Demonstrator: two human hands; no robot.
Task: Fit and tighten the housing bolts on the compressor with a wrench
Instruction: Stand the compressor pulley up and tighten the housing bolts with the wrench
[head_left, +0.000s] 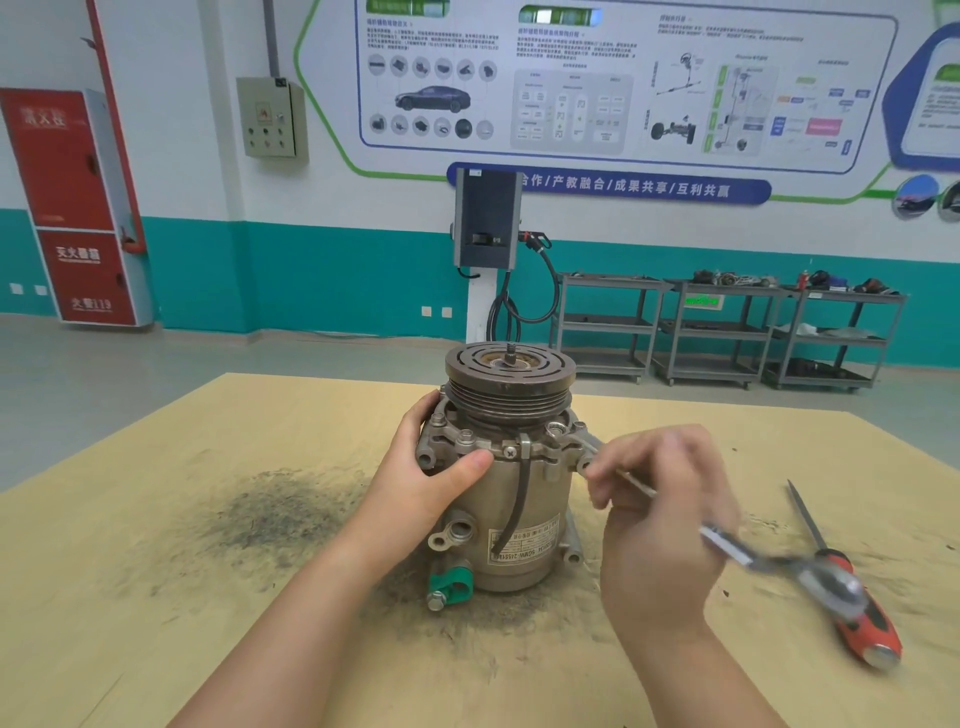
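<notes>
Right hand (670, 519) nearest, fingers pinching a slim steel wrench (644, 488) on a bolt (555, 429) of the grey metal compressor (506, 467), upright on the tan wooden table (156, 597). Left hand (441, 467) grips its flange; heavy, rigid, probably greasy, best steadied there.
</notes>
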